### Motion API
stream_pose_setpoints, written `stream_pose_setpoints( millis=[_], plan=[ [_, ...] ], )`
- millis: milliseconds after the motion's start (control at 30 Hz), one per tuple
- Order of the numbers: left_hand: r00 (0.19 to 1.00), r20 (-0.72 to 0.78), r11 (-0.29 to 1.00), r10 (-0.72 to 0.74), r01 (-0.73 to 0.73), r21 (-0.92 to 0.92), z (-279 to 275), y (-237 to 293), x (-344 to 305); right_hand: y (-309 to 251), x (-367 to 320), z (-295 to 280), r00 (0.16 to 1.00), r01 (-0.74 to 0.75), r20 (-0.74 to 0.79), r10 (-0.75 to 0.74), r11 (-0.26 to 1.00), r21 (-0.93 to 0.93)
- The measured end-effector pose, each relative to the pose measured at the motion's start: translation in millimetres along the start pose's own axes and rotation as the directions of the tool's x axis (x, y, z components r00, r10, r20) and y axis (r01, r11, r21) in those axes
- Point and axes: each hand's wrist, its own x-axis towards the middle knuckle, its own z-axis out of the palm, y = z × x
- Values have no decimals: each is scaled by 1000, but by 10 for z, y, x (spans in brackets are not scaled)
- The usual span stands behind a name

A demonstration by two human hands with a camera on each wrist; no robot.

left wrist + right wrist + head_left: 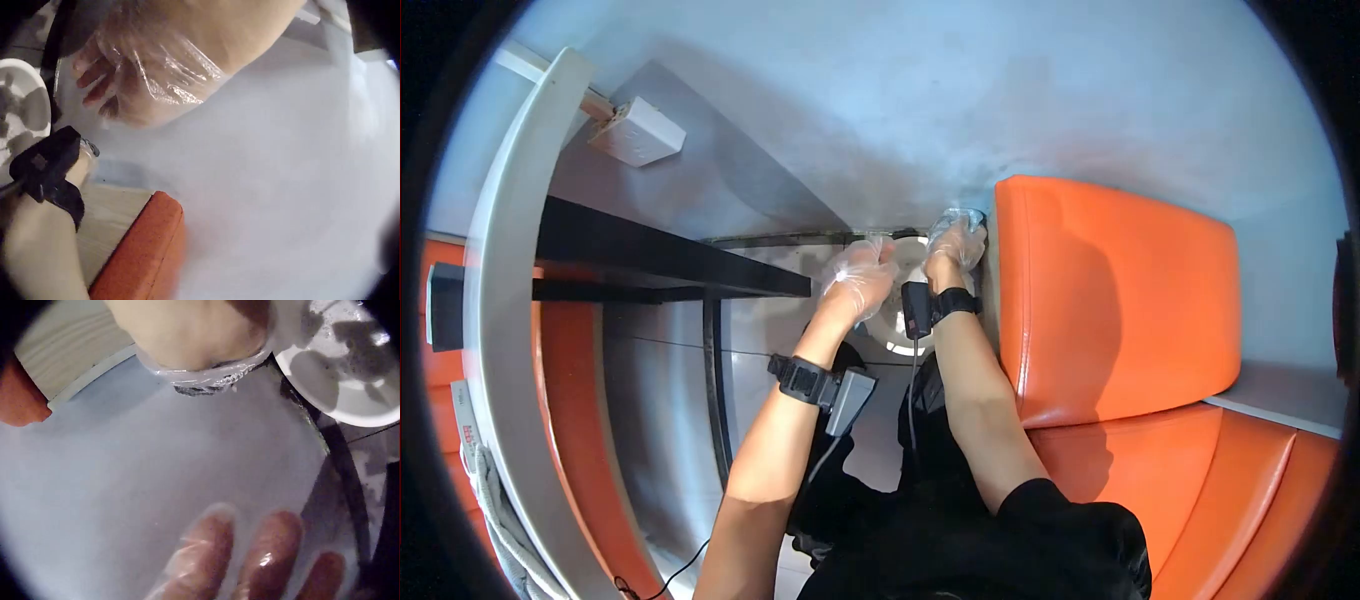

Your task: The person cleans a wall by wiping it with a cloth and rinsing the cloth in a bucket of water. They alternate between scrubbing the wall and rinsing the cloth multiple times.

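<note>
My left hand (865, 272), in a clear plastic glove, hangs near the wall with loosely bent fingers and nothing in them. The left wrist view shows these gloved fingers (94, 81) in front of the wall. Close to the seat's corner, my right hand (958, 242), also gloved, is low against the wall. A dark grey, rough-looking piece (197, 390) shows at the glove's edge under the right hand; most of it is hidden, and I cannot tell its kind. Below and between both hands stands a white basin (312, 394) with sudsy water.
An orange padded seat (1115, 300) stands close on the right. To the left are a white tabletop edge (510, 220) and a black table support (670, 250). A white box (638, 132) sits on the pale wall (960, 110). Thin cables trail from the wrist cameras.
</note>
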Motion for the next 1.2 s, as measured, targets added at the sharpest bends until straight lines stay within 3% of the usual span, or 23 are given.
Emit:
stream_pose_setpoints(
  millis=[100, 133, 167, 233, 267, 333, 433, 467, 500, 533, 600, 667, 700, 767, 800, 833, 900, 933, 967, 1033, 1100, 1167, 1200],
  plan=[
    [998, 56, 987, 7, 2, -159, -41, 115, -74, 252, 230, 145, 997, 73, 0, -73, 997, -14],
    [998, 59, 988, 0, 9, -153, 6, 75, -71, 104, 177, 29, 925, 356, 360, -118, 596, -720],
    [999, 43, 977, 8, 1, -214, 68, 9, -50, 1088, 216, -543, 925, 354, 363, -112, 600, -717],
    [1000, 25, 980, 5, 0, -201, 83, -44, -16, 1120, 1203, 638, 724, 677, 644, -249, 74, -732],
    [1000, 27, 982, 8, -3, -191, 49, -37, -43, 1117, 1169, 675, 726, 676, 641, -248, 84, -732],
    [998, 53, 989, -35, 42, -141, 19, -1, -147, 1057, 993, 623, 821, 564, 380, -426, 506, -653],
    [999, 29, 974, -17, 23, -223, 49, -185, -139, 884, 764, 539, 907, 384, -109, -407, 905, -184],
    [1000, -13, 958, -16, 12, -287, 57, -224, -145, 861, 735, 509, 913, 337, -256, -319, 941, 29],
    [1000, -4, 964, -24, 22, -265, 72, -277, -115, 837, 708, 479, 913, 335, -257, -316, 942, 33],
    [1000, -16, 967, -18, 14, -254, 107, -239, -108, 840, 743, 472, 855, 453, -170, -489, 866, -214],
    [1000, -11, 980, 27, -28, -199, 136, -240, -59, 929, 762, 470, 698, 607, 123, -706, 492, -624],
    [999, 29, 968, 25, -17, -250, 189, -218, 112, 1052, 870, 444, 532, 617, 485, -695, -75, -784],
    [998, 62, 953, 26, -6, -304, 218, -200, 224, 1110, 934, 429, 465, 563, 651, -599, -368, -740],
    [997, 34, 938, 74, -58, -341, 377, -273, 481, 1209, 978, 368, 402, 373, 877, -263, -828, -419],
    [997, 53, 937, 48, -27, -348, 419, -186, 573, 1174, 974, 384, 406, 372, 874, -268, -825, -426],
    [997, 75, 935, 19, 9, -355, 461, -120, 649, 1083, 900, 268, 458, 548, 833, -311, -639, -540],
    [989, 141, 915, -36, 90, -394, 668, -145, 820, 916, 680, 31, 584, 745, 740, -335, -140, -652],
    [990, 133, 865, -47, 107, -491, 790, -144, 878, 784, 634, 0, 645, 757, 695, -318, 135, -640],
    [990, 125, 803, -62, 123, -584, 877, -140, 926, 596, 548, -59, 698, 709, 659, -280, 398, -582],
    [982, 172, 803, -81, 167, -572, 927, -49, 953, 522, 299, -436, 774, 448, 613, -156, 819, -358],
    [951, 308, 663, 32, 210, -719, 925, 24, 972, 60, 227, -371, 794, 36, 608, -4, 999, -40],
    [938, 342, 658, 50, 227, -719, 905, 52, 958, -180, 40, -527, 748, -404, 649, 142, 872, 275],
    [926, 372, 649, 70, 240, -722, 904, 51, 938, -104, 112, -476, 750, -417, 642, 156, 866, 277]
  ],
)
